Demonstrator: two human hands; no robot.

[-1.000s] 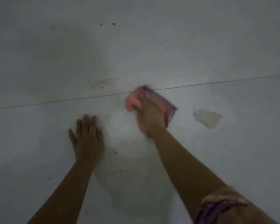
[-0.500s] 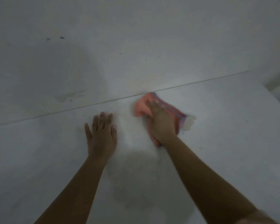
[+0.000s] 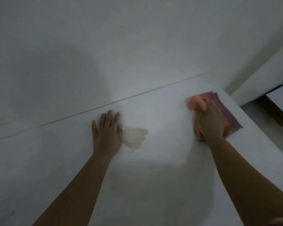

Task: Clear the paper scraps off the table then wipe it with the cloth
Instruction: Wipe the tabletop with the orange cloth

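Cloth (image 3: pixel 228 116): pink-orange with a blue-striped edge, bunched flat on the white table (image 3: pixel 153 185) near its far right corner. Table surface shows one pale stain patch (image 3: pixel 134 136) left of cloth, well apart.

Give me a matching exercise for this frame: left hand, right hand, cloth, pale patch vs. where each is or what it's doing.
Things:
1. left hand
2. right hand
3. cloth
4. pale patch

States:
A. near the table's right edge, under a hand
B. flat on the table, fingers straight
C. just right of the flat hand
D. gripping pink fabric

Pairs: 1-B, 2-D, 3-A, 4-C
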